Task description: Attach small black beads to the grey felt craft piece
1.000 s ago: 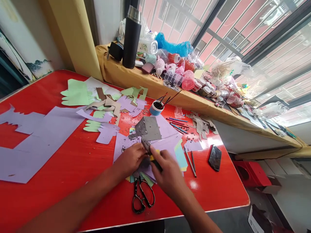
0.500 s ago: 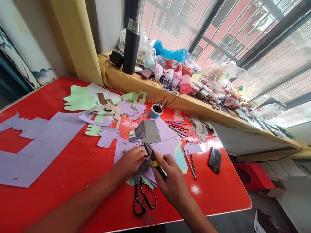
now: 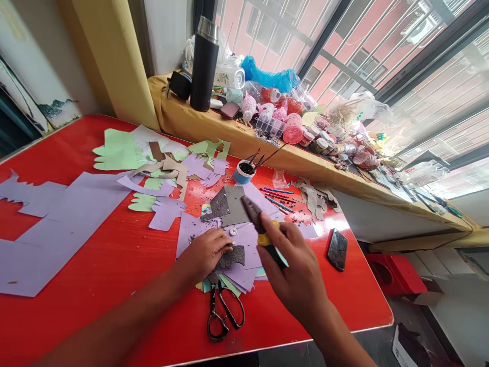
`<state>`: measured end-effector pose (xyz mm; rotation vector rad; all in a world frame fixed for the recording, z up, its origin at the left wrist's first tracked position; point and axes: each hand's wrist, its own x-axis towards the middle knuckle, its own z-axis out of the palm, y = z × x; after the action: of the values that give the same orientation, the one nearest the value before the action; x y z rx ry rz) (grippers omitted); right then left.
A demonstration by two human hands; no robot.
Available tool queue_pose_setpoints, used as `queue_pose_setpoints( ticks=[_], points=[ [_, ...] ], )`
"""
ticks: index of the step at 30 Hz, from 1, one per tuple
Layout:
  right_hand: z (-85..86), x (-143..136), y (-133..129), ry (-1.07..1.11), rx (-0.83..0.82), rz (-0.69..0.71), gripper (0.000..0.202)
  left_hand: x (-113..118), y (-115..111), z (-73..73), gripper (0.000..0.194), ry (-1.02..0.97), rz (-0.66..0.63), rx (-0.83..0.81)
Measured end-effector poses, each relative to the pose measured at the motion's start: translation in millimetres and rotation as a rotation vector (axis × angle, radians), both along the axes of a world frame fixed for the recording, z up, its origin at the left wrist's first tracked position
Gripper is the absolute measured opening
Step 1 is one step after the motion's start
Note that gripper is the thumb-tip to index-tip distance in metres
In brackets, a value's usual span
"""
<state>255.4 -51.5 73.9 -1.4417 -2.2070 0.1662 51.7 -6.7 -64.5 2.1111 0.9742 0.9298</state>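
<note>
My left hand [image 3: 210, 250] is closed at the middle of the table, its fingertips pinching a dark grey, rough-textured piece [image 3: 234, 257] over purple sheets. My right hand [image 3: 292, 257] is closed around pliers [image 3: 254, 214] with yellow and green handles, their dark jaws pointing up and left, apart from the piece. A small round white item [image 3: 233, 231] lies just beyond my left fingertips. Farther back, flat grey pieces [image 3: 235, 206] rest on the purple sheets among dark crumbs. Black-handled scissors [image 3: 219, 316] lie near the table's front edge, blades partly under the sheets.
A white-and-blue cup [image 3: 244, 173] of black bits holds thin sticks. Purple and green paper cutouts [image 3: 118, 150] cover the left. Coloured pencils [image 3: 278, 198], grey scraps [image 3: 313, 199] and a phone [image 3: 337, 250] lie right. A black thermos [image 3: 204, 66] stands on the cluttered sill.
My right hand and the pliers have moved right, away from the grey piece and my left hand. The small white item and more of the grey piece now show.
</note>
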Motion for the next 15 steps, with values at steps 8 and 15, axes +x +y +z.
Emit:
queue_pose_setpoints(
  ticks=[8, 15],
  points=[
    [-79.2, 4, -24, -0.009, -0.227, 0.011, 0.066, -4, 0, 5.5, 0.023, -0.020, 0.007, -0.035],
    [-86.5, 37, -20, 0.017, -0.293, -0.148, 0.057, -5, 1, 5.3, 0.023, -0.013, 0.005, -0.032]
  ],
)
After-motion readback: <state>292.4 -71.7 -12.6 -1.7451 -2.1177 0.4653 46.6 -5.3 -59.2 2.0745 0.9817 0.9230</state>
